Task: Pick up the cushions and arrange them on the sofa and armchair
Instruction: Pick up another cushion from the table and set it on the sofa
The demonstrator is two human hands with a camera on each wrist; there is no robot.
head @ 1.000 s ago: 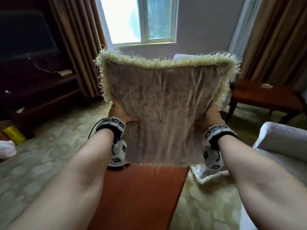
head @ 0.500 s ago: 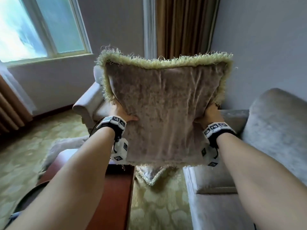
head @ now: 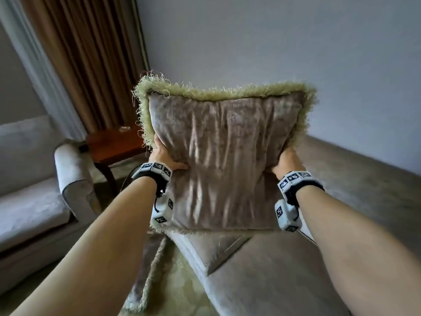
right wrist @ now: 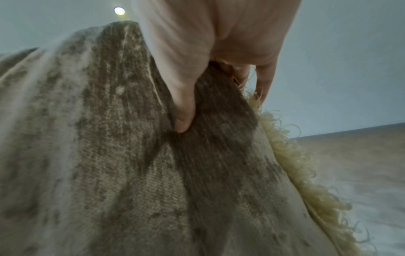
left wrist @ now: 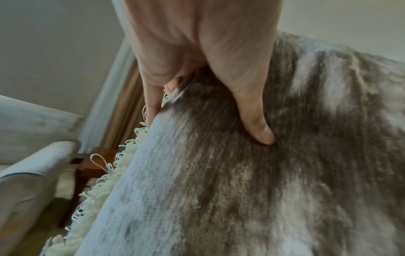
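I hold a square taupe velvet cushion (head: 223, 160) with a pale green fringe upright in the air, above the arm end of the grey sofa (head: 284, 270). My left hand (head: 163, 156) grips its left edge, thumb on the front face. My right hand (head: 286, 161) grips the right edge the same way. In the left wrist view the left hand (left wrist: 210, 97) pinches the cushion (left wrist: 263, 190) with the thumb pressed into the velvet. In the right wrist view the right hand (right wrist: 210, 83) pinches the cushion (right wrist: 131, 164), fingers behind the fringe. The grey armchair (head: 45, 190) stands at the left.
A dark wooden side table (head: 111, 144) stands between the armchair and the sofa, under brown curtains (head: 91, 53). A patterned green carpet (head: 173, 281) covers the floor between the seats. A plain grey wall (head: 273, 42) runs behind the sofa.
The view has swung right from the window and coffee table to the sofa corner. The cushion stays gripped by both hands and now hangs above the sofa's arm end.
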